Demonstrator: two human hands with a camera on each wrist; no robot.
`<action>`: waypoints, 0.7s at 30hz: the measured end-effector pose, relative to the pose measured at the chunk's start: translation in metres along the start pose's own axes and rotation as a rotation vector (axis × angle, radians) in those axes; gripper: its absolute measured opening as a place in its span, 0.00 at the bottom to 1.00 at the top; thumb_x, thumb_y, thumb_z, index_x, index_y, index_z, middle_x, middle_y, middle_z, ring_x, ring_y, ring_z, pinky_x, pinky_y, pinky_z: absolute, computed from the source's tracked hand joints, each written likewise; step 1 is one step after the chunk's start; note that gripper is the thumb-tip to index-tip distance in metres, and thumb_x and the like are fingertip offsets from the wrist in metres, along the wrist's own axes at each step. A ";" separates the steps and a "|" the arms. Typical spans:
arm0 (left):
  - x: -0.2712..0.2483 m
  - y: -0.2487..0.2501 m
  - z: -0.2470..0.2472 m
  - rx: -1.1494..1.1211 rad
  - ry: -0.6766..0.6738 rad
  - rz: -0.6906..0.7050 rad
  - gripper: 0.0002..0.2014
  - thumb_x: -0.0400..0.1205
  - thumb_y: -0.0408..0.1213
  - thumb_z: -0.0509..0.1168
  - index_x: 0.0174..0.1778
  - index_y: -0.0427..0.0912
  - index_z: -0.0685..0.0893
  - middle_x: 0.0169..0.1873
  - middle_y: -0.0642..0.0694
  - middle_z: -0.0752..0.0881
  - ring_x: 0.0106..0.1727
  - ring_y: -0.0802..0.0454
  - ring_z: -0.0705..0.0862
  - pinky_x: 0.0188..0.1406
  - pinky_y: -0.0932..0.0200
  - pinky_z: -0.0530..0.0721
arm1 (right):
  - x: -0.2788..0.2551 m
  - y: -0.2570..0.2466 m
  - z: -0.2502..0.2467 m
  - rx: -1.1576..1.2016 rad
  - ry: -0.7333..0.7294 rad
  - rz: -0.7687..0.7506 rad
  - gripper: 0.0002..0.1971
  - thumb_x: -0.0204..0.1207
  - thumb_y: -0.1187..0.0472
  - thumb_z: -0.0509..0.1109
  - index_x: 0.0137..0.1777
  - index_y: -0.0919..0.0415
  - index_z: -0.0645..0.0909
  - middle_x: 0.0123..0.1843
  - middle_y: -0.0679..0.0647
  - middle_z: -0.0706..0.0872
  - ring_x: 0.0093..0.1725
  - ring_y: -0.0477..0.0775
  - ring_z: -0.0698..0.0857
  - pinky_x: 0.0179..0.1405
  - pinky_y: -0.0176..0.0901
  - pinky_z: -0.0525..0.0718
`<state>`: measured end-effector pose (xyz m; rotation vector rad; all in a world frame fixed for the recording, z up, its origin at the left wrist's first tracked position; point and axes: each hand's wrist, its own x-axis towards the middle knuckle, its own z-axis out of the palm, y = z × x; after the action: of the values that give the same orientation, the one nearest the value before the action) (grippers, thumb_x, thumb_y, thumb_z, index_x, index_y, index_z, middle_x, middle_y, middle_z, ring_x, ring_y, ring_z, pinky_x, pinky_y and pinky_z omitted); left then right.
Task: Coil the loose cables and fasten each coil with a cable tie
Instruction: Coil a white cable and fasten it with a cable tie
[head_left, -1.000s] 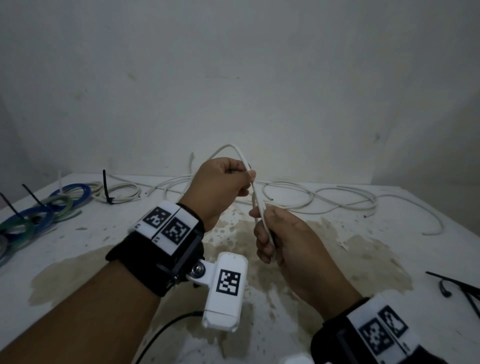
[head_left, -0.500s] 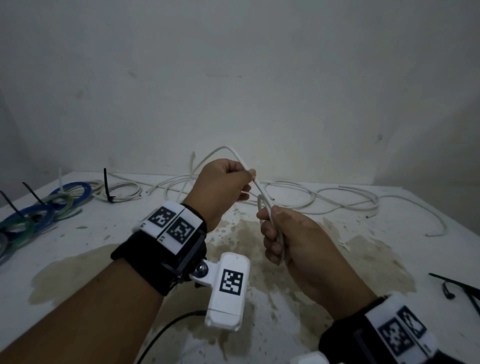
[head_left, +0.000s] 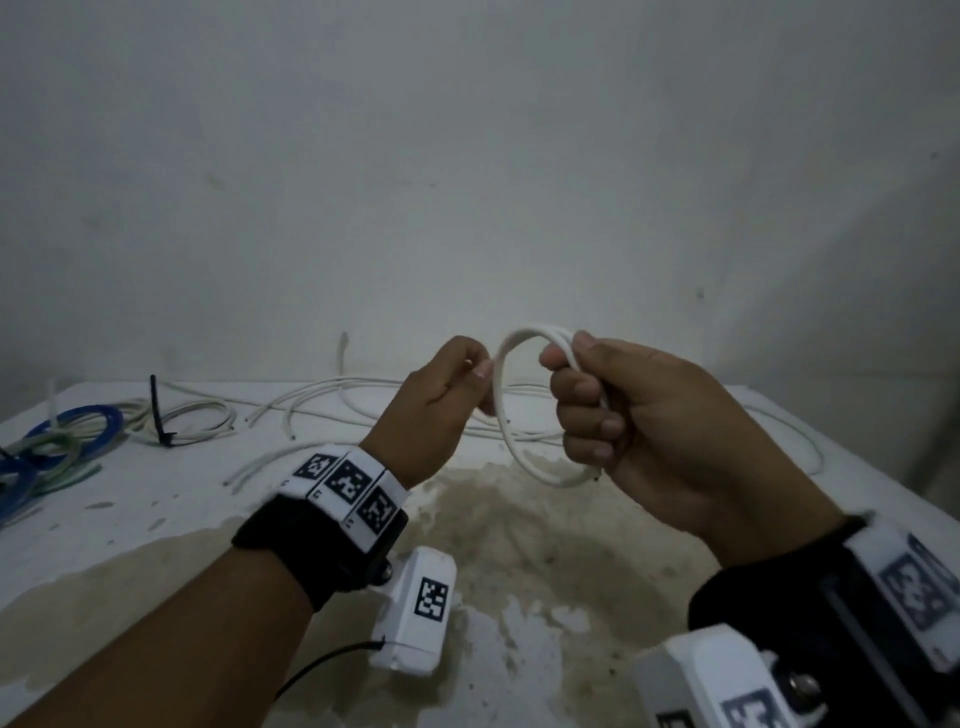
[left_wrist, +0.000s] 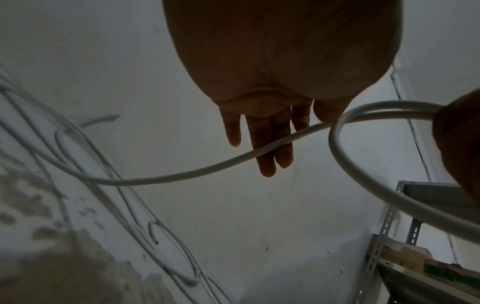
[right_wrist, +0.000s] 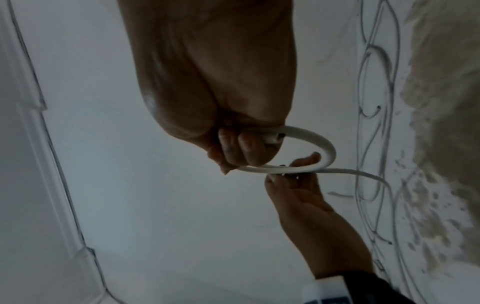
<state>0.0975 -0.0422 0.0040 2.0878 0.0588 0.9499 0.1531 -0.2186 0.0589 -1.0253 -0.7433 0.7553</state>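
Note:
A white cable (head_left: 500, 415) is bent into a small loop in the air between my hands, above the stained table (head_left: 171, 525). My right hand (head_left: 576, 395) has its fingers curled round the loop's right side, where the strands overlap; the cut end (right_wrist: 276, 137) pokes out by its fingers. My left hand (head_left: 480, 371) pinches the cable at the loop's left side between thumb and fingers. From there the cable (left_wrist: 182, 174) trails down to the table. In the right wrist view the loop (right_wrist: 322, 144) curves from my right hand (right_wrist: 241, 148) to my left hand (right_wrist: 291, 174).
More loose white cable (head_left: 332, 389) sprawls along the table's back edge by the wall. At the far left lie blue and green coils (head_left: 62, 441) and a white coil with an upright black cable tie (head_left: 156, 410). A metal shelf (left_wrist: 389, 246) stands at the right.
Both hands have risen. The right hand has turned over and the nearly straight stretch of cable between the hands has been bent into a small closed loop.

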 end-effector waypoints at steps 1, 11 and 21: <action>0.000 -0.001 0.004 -0.013 0.002 -0.011 0.11 0.82 0.47 0.54 0.44 0.44 0.75 0.30 0.50 0.82 0.35 0.48 0.81 0.41 0.48 0.79 | 0.000 -0.005 -0.002 0.017 0.019 -0.005 0.13 0.85 0.58 0.54 0.45 0.63 0.75 0.25 0.48 0.69 0.18 0.42 0.61 0.15 0.31 0.62; -0.020 -0.027 -0.001 0.431 -0.030 0.029 0.06 0.87 0.41 0.55 0.51 0.48 0.77 0.26 0.49 0.79 0.26 0.57 0.74 0.26 0.61 0.70 | 0.008 -0.074 -0.052 0.243 0.295 -0.129 0.15 0.86 0.60 0.50 0.40 0.62 0.73 0.22 0.45 0.68 0.16 0.41 0.61 0.14 0.30 0.61; -0.027 0.017 -0.014 0.774 -0.330 0.420 0.12 0.74 0.45 0.58 0.28 0.51 0.83 0.23 0.57 0.74 0.26 0.57 0.74 0.33 0.59 0.70 | 0.041 -0.030 -0.043 0.016 0.438 -0.036 0.18 0.88 0.63 0.47 0.37 0.63 0.70 0.23 0.50 0.68 0.13 0.42 0.63 0.13 0.28 0.62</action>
<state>0.0642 -0.0538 0.0050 3.0379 -0.2270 0.8849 0.2157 -0.2146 0.0799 -1.1112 -0.3760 0.4793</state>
